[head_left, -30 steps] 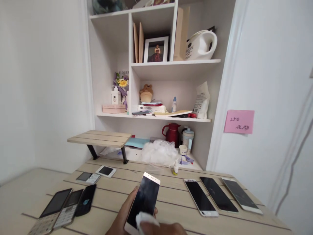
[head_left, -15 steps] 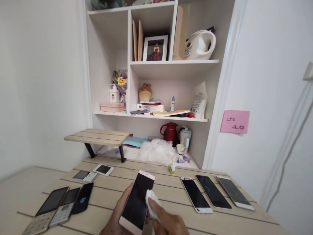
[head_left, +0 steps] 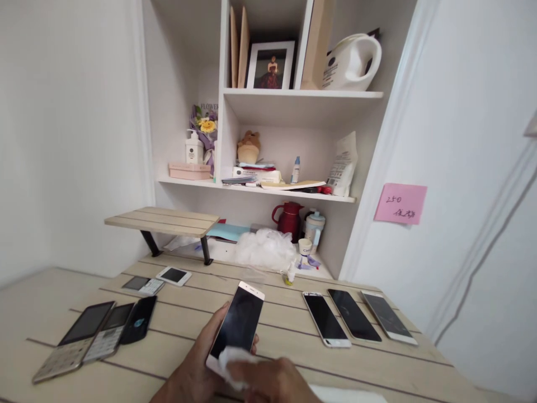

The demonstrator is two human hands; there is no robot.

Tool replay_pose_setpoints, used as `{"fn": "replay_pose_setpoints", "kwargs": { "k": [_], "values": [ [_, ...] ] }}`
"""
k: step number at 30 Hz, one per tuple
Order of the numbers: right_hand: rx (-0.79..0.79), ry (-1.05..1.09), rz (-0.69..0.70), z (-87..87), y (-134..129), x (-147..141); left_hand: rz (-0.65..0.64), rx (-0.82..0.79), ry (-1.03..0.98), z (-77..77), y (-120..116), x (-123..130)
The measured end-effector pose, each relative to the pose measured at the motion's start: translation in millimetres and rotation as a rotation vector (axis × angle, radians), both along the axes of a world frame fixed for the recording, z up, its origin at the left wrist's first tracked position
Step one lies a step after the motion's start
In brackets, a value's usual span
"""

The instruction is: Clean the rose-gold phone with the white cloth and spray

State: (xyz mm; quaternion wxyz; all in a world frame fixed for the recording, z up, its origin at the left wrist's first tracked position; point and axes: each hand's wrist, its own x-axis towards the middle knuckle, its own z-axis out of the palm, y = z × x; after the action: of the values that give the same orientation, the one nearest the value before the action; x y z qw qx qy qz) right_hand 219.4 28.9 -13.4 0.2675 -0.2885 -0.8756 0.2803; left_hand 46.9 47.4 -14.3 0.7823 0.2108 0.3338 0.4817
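Observation:
My left hand (head_left: 200,358) is wrapped round a smartphone (head_left: 240,320) with a gold-white frame, its dark screen tilted up toward me. Against the lower end of that screen, my right hand (head_left: 272,378) presses a crumpled white tissue (head_left: 233,358). The tissue covers the phone's bottom edge, and motion blurs my right fingers a little. Off to the right lie a white phone (head_left: 326,320), a black phone (head_left: 353,314) and a white-framed phone (head_left: 388,317) in a slanted row.
At left lie a gold keypad phone (head_left: 75,340), a silver keypad phone (head_left: 109,331), a black phone (head_left: 139,320) and two smaller phones behind. A small dropper bottle (head_left: 290,273) stands near the back, beside a plastic bag (head_left: 265,249). A wooden riser (head_left: 163,220) stands back left. White material (head_left: 348,393) shows at the front edge.
My right hand has moved the tissue from the middle right of the screen down to its lower end. The view has shifted slightly. White material now shows at the bottom right.

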Motion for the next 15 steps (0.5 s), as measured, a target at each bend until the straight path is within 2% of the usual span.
{"fn": "replay_pose_setpoints", "kwargs": {
  "k": [4, 5, 9, 10, 13, 15],
  "values": [
    [0.07, -0.005, -0.213, -5.8, 0.9, 5.7, 0.063, 0.06, -0.068, 5.6, -3.2, -0.2],
    [0.088, -0.044, -0.216, -7.8, 0.4, 5.0, 0.049, 0.055, -0.06, 5.7, -3.2, 0.2],
    [0.044, -0.155, -0.017, -7.9, -4.6, -1.8, -0.042, 0.007, 0.006, 1.7, -0.8, 1.9],
    [0.05, -0.123, -0.023, -6.6, -5.8, -2.9, -0.032, 0.013, 0.004, 0.9, -0.6, 2.3],
    [0.12, -0.005, -0.153, -3.3, -8.7, -4.6, -0.015, 0.02, 0.008, 2.2, -1.8, 4.1],
    [0.138, -0.058, -0.104, -1.3, -10.3, -5.6, -0.042, 0.007, 0.025, 5.0, -3.4, 6.2]
  ]
}}
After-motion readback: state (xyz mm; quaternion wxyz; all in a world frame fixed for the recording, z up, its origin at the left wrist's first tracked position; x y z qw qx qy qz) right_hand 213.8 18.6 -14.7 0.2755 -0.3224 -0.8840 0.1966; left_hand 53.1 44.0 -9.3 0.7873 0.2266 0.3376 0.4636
